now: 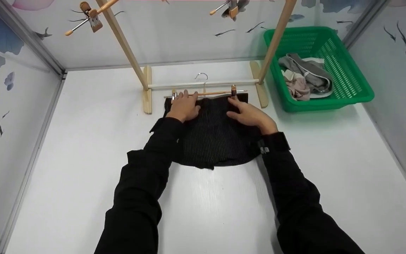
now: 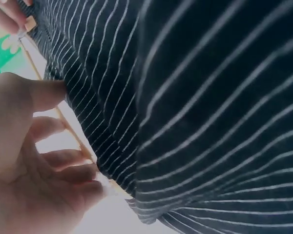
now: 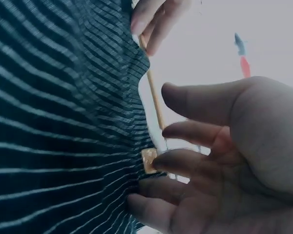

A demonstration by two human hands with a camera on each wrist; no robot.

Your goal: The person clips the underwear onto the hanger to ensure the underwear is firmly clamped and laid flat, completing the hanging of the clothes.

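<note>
Striped garment [image 1: 214,132]: lies flat at mid-table, far edge against a clip hanger [image 1: 203,93], likely for clipping. Left hand [image 1: 183,106]: fingers loosely extended, resting on the garment's far left corner at the hanger. Right hand [image 1: 248,114]: relaxed, pressing the far right corner beside the clip [image 1: 233,90]. Green basket [image 1: 351,93]: far right, holds clothes.

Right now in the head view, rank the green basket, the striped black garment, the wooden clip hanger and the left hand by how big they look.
1. Green basket, largest.
2. Striped black garment, close behind; sleeves and hands cover part of it.
3. Wooden clip hanger, long but thin.
4. Left hand, smallest.
</note>
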